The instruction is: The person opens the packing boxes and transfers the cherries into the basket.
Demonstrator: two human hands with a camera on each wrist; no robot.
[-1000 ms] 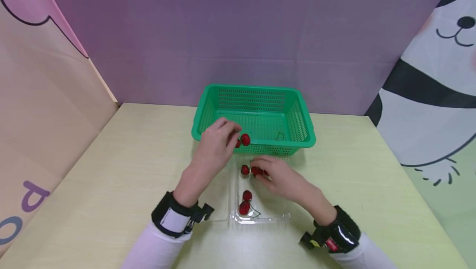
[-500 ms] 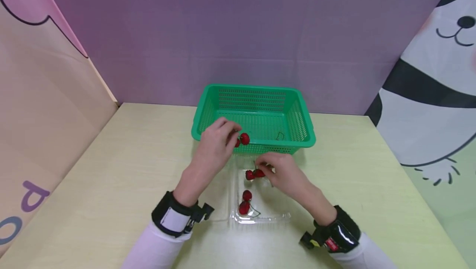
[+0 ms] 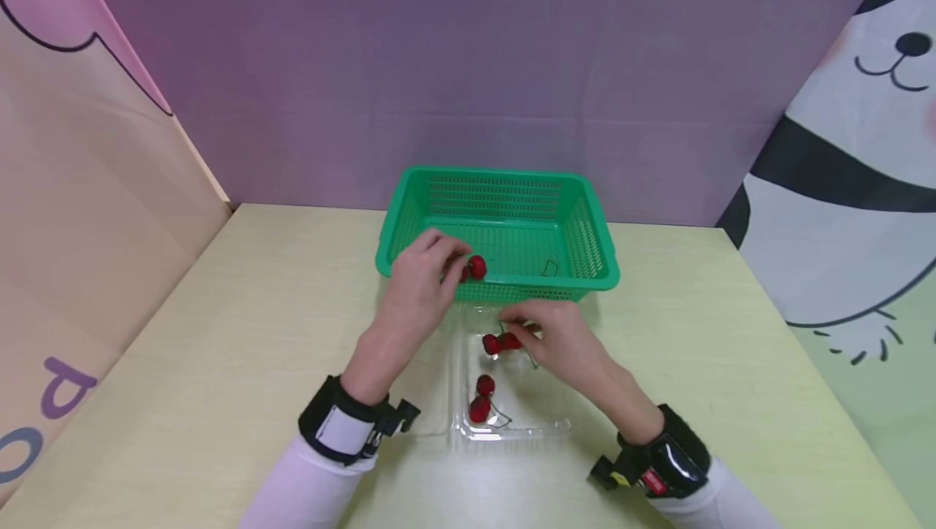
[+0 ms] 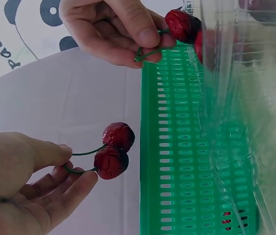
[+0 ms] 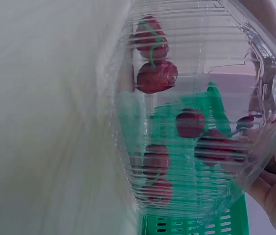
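My left hand [image 3: 420, 285] is over the front left rim of the green basket [image 3: 610, 269]. Between thumb and fingers it pinches the thin green stems of a pair of red cherries [image 4: 112, 163], which dangle free. My right hand [image 3: 556, 342] reaches over the clear plastic container [image 3: 526, 433] and pinches the stem of a second cherry pair [image 3: 491, 344] at the container's far end. Another pair of cherries [image 3: 480, 409] lies at the container's near left, its stems pointing right. In the right wrist view, cherries [image 5: 156, 76] show through the ribbed clear wall.
Inside the basket, a thin green stem [image 3: 551, 268] shows near the front wall. Through the slots, the left wrist view shows red spots [image 4: 227, 220]. The container's clear lid [image 3: 431, 423] lies spread to the left on the pale wooden table [image 3: 219, 383]. A purple backdrop [image 3: 475, 66] stands behind.
My right fingers, spread over the cherries before, have drawn back and now pinch a stem; that pair shifted slightly right. My left hand's cherries have moved slightly up and left.
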